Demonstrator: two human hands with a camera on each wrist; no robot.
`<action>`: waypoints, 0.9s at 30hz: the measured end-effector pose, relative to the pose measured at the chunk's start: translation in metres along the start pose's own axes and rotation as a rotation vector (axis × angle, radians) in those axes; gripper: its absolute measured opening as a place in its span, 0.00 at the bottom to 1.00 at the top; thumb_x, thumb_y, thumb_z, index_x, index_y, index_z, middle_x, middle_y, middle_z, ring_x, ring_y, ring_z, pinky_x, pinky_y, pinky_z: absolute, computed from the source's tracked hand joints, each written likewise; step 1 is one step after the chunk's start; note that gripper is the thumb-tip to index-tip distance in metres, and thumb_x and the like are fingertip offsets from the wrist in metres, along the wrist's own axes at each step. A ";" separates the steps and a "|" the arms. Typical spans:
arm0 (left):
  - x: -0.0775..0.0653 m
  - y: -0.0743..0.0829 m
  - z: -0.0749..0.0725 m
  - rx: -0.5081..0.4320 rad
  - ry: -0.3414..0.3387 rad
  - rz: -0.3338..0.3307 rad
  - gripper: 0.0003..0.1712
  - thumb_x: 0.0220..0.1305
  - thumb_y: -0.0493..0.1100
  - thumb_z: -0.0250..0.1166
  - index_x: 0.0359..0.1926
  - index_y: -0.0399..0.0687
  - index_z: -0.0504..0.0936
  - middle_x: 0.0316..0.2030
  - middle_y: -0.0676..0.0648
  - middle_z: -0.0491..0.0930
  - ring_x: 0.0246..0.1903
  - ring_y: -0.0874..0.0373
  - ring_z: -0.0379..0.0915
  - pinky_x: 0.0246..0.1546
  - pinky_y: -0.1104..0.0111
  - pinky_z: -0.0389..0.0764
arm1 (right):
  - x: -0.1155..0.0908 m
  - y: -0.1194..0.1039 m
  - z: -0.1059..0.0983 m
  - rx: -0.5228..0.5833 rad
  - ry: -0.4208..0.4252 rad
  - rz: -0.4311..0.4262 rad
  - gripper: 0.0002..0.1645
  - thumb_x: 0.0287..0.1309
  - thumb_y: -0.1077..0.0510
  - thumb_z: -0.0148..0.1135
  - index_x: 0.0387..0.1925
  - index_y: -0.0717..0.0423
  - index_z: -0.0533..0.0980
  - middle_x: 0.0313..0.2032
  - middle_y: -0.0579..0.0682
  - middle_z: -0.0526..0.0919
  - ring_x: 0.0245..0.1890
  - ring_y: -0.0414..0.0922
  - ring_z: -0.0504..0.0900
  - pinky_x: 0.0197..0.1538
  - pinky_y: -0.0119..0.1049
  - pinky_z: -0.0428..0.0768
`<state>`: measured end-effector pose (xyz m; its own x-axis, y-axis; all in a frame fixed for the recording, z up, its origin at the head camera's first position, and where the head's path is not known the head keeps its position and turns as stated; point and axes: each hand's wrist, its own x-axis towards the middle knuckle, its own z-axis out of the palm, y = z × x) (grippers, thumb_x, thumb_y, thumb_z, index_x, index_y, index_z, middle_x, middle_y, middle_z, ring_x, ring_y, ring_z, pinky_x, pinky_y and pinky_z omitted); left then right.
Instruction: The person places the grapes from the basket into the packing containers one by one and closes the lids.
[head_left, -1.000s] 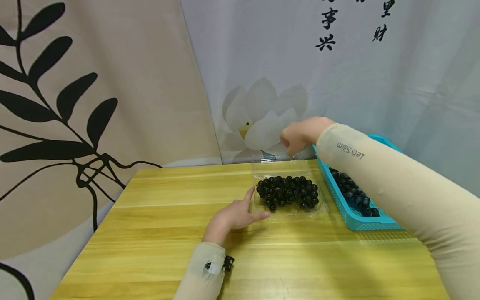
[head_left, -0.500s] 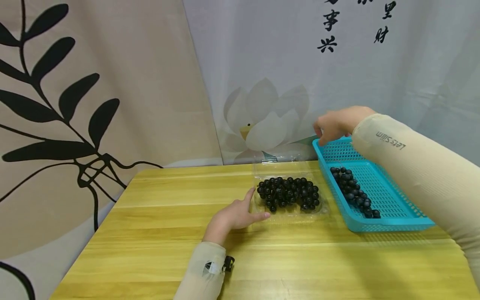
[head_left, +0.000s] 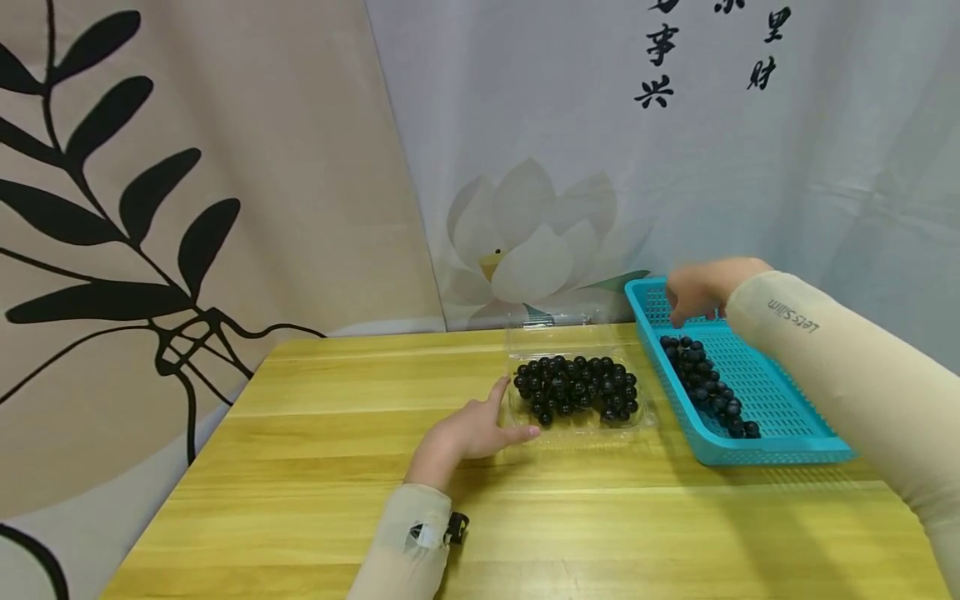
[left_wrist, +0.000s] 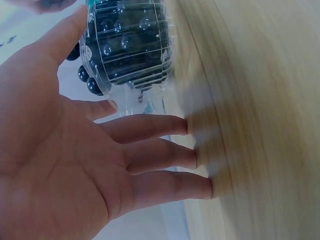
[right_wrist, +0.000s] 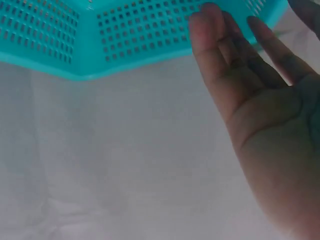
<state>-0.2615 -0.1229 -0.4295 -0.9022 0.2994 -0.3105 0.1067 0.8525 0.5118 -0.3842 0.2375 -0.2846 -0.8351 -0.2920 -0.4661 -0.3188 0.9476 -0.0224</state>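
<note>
1. Grapes point(head_left: 708, 387) lie in a narrow bunch along the left side of a blue basket point(head_left: 787, 451), at the right of a wooden table point(head_left: 300, 467).
2. Just left of the basket, a clear box point(head_left: 577, 422) sits with its lid up, holding a second bunch point(head_left: 573, 385).
3. Right hand point(head_left: 708, 287) has swung within the last second from behind the box to the basket's far end, and dipped; both bunches lie unmoved. By all appearances, work has shifted from box to basket.
4. Left hand point(head_left: 472, 429) stays beside the box, fingers straight, three tips on the wood.
5. Right fingers point(right_wrist: 210, 55) bend loosely, nothing visible between them; whether they touch the basket is unclear.
</note>
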 end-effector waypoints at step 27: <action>0.003 0.000 -0.001 0.002 0.001 -0.001 0.66 0.67 0.78 0.62 0.88 0.62 0.33 0.50 0.35 0.88 0.50 0.43 0.85 0.67 0.42 0.79 | 0.038 0.004 0.070 -0.129 -0.011 0.161 0.46 0.62 0.47 0.75 0.71 0.70 0.69 0.68 0.74 0.75 0.63 0.71 0.78 0.58 0.61 0.83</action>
<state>-0.2646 -0.1226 -0.4300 -0.9026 0.2981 -0.3105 0.1066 0.8537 0.5097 -0.3855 0.2394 -0.3639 -0.8749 -0.1364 -0.4646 -0.2373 0.9571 0.1660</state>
